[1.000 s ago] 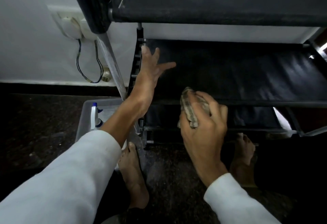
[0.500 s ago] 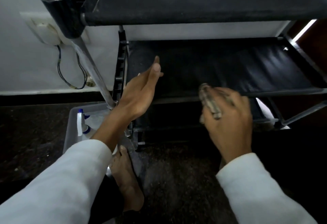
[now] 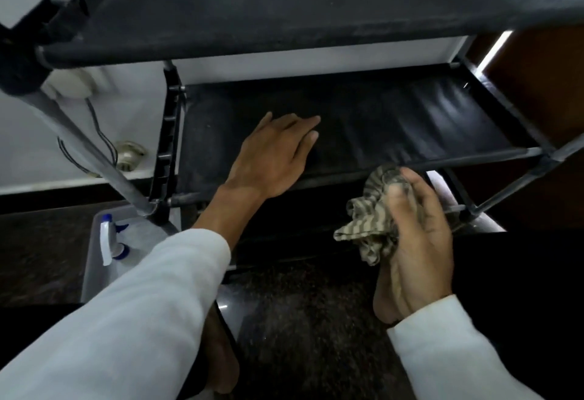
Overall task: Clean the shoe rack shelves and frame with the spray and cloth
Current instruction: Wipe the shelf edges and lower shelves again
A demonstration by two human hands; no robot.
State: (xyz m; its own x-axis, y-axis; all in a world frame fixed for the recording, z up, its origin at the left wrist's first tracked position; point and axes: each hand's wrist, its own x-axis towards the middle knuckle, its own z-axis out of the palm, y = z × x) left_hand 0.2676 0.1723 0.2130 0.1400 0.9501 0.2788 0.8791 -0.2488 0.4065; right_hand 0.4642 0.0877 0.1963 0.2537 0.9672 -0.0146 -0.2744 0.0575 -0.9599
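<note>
A black fabric shoe rack (image 3: 410, 121) with grey metal tubes fills the upper view. My left hand (image 3: 275, 156) lies flat, palm down, on the middle shelf near its front edge, holding nothing. My right hand (image 3: 414, 232) grips a bunched striped cloth (image 3: 369, 222) just below and in front of that shelf's front bar, apart from the fabric. A white spray bottle with a blue trigger (image 3: 109, 238) lies in a grey bin (image 3: 91, 260) on the floor at the left, next to the rack's front left leg.
The top shelf (image 3: 284, 4) overhangs the middle one. A wall socket with dangling wires (image 3: 79, 89) sits on the white wall at left. My bare feet (image 3: 221, 358) stand on the dark speckled floor. A brown door (image 3: 537, 83) is at right.
My left hand has turned from edge-up to flat on the middle shelf. My right hand with the cloth has shifted right and lower, off the shelf's front edge.
</note>
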